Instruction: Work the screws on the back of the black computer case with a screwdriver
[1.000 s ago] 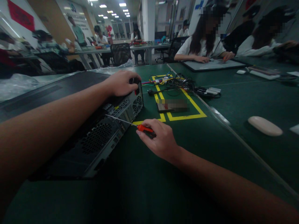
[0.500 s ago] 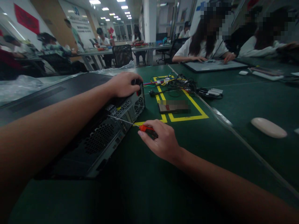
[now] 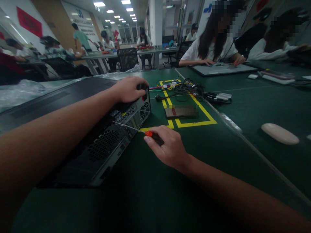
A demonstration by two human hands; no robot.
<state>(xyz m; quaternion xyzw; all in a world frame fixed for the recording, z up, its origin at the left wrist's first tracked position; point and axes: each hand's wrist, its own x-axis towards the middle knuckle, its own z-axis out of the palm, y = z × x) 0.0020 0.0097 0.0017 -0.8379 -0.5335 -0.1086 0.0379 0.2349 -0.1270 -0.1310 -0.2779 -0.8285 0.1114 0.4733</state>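
A black desktop computer case (image 3: 80, 94) lies on its side on the green table, its vented back panel facing me. My left hand (image 3: 130, 89) rests across its top, with fingers curled over the far back corner by the power supply fan grille (image 3: 144, 110). Between the fingers and thumb of my right hand (image 3: 167, 145) is the orange and dark handle of a screwdriver (image 3: 148, 133). Its long thin shaft runs left to the back panel, the tip at the upper edge near the expansion slots. The exact contact at the tip is too small to make out.
Beyond the case lie bundled cables (image 3: 189, 86) and a phone (image 3: 181, 111) within yellow tape lines (image 3: 196, 123). A pale rounded object (image 3: 280, 133) sits at the right. Bubble wrap (image 3: 21, 92) is behind the case. A co-worker (image 3: 211, 48) works across the table.
The screwdriver handle has turned slightly in my right hand, showing less orange. My left hand and the case stay where they were. In the background, a person in green has straightened up.
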